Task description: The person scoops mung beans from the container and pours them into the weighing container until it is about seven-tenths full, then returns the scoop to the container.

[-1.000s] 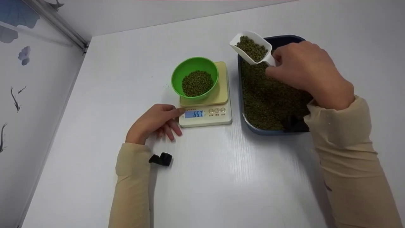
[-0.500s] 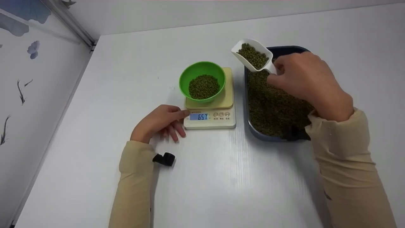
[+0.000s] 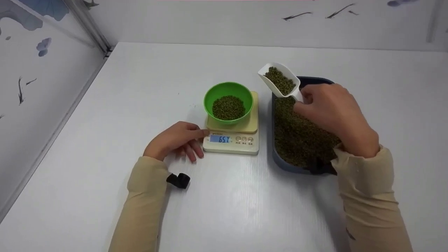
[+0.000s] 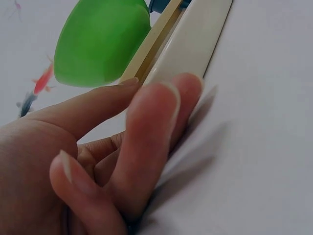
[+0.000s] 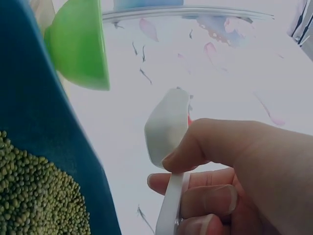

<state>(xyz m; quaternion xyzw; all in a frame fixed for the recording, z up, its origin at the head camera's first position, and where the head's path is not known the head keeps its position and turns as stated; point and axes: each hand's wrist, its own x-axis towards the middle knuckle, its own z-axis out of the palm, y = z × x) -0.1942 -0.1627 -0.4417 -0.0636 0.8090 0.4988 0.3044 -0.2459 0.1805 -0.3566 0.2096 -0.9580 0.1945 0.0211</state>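
My right hand grips the handle of a white scoop over the far left edge of the dark blue tub. Small green beans, which look like mung beans, fill part of the scoop. A green bowl holding more such beans stands on the yellow platform of a kitchen scale, whose display reads 65.7. At the scale's left side lies my left hand. Its thumb touches the scale edge, the other fingers loosely bent beside it and gripping nothing.
Beans cover the tub's bottom, partly hidden under the right hand and wrist. A black strap piece sits by the left cuff. White walls with painted patterns border the white table at the back and left.
The head view has tilted up, so everything sits lower in it. The scoop has come slightly nearer the bowl. The left hand stays at the scale, and the reading is unchanged.
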